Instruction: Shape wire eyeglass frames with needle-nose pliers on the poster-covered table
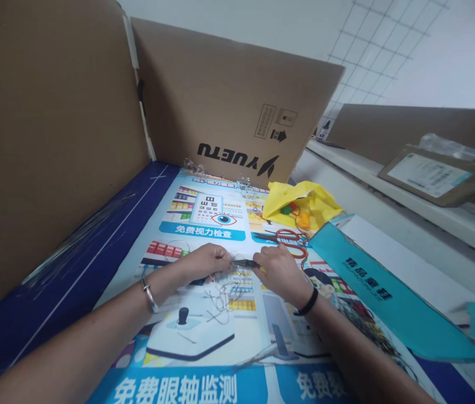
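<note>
My left hand [210, 262] is closed in a pinch on thin wire [224, 294], and loose curls of it hang below over the printed sheet. My right hand [280, 272] is wrapped round the yellow handles of small pliers [243, 262]. Their dark jaws point left and reach the wire beside my left fingertips; whether they grip it I cannot tell. Just beyond my right hand lie scissors [290, 238] with red-orange handles. Behind them a yellow bag [317, 199] lies with its mouth open, showing green and orange balls of thread.
Tall cardboard panels [220, 95] stand at the left and back. A teal shoebox [372, 292] sits at the right, near a heap of wire bits [363, 320]. Clear crinkled pieces [245, 188] lie at the back, and long thin strands [81, 233] at the left. A parcel [426, 174] rests on a ledge.
</note>
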`<state>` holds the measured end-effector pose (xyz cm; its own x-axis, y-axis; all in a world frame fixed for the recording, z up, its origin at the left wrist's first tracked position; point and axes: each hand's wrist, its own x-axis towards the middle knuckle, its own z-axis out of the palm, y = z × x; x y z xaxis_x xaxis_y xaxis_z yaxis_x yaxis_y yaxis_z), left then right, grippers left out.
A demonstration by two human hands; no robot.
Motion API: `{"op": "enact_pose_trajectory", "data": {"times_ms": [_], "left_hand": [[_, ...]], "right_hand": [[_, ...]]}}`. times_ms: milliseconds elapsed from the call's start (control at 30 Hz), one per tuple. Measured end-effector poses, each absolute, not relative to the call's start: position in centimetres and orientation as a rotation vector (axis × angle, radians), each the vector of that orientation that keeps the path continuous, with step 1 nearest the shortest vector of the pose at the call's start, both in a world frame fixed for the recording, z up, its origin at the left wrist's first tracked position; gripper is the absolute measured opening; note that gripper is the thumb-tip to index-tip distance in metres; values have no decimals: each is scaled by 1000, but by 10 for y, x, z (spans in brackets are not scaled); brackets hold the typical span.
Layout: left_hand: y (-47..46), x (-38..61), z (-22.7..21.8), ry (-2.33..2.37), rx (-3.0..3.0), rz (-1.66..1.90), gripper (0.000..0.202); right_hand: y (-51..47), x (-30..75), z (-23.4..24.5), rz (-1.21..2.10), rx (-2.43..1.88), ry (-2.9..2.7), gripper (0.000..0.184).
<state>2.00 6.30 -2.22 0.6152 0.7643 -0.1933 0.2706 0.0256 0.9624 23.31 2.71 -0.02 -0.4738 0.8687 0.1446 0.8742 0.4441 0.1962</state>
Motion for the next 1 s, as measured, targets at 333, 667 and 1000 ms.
{"op": "enact_pose_trajectory", "data": {"times_ms": [333, 667, 1000], "left_hand": [[61, 19, -18, 878, 1580, 414, 11], [61, 18, -16, 868, 1571, 360, 9], [62, 16, -16, 799, 1444, 343, 5]], "right_hand": [[31, 241, 3, -622, -1357, -2705, 9], [28, 239, 8, -918, -1220, -2665, 11], [30, 240, 4, -935, -1181, -2646, 12]]}}
